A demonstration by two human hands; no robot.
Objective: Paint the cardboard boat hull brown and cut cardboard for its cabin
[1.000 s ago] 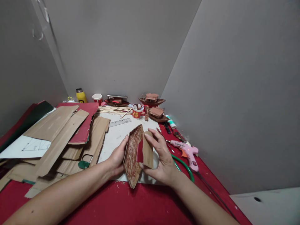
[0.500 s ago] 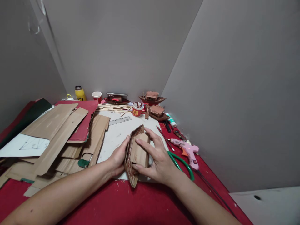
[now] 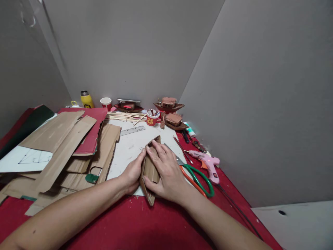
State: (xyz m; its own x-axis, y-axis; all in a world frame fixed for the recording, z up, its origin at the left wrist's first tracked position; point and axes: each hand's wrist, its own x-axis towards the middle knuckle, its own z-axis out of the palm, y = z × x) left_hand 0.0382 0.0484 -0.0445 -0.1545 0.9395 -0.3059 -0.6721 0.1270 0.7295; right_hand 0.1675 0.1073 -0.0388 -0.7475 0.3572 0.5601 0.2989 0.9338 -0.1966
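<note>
A small cardboard model boat (image 3: 150,194) with pointed ends stands between my hands, over the white board's near edge. My left hand (image 3: 133,173) grips its left side, thumb along the hull. My right hand (image 3: 166,170) lies over the boat, its fingers holding a curved cardboard cover (image 3: 151,166) down in the hull; the palm hides the right side. Just right of my right hand are scissors (image 3: 199,177) with green and orange handles.
A pink glue gun (image 3: 208,163) lies to the right with its cable. Cardboard pieces (image 3: 65,149) are piled at left. Behind are a ruler (image 3: 132,130), wooden sticks (image 3: 125,117), a red paper cup (image 3: 152,118), finished model boats (image 3: 173,119) and a yellow bottle (image 3: 86,100).
The cardboard cover has gone from tilted above the hull to lower inside it. My right hand has moved left over the boat, uncovering more of the scissors.
</note>
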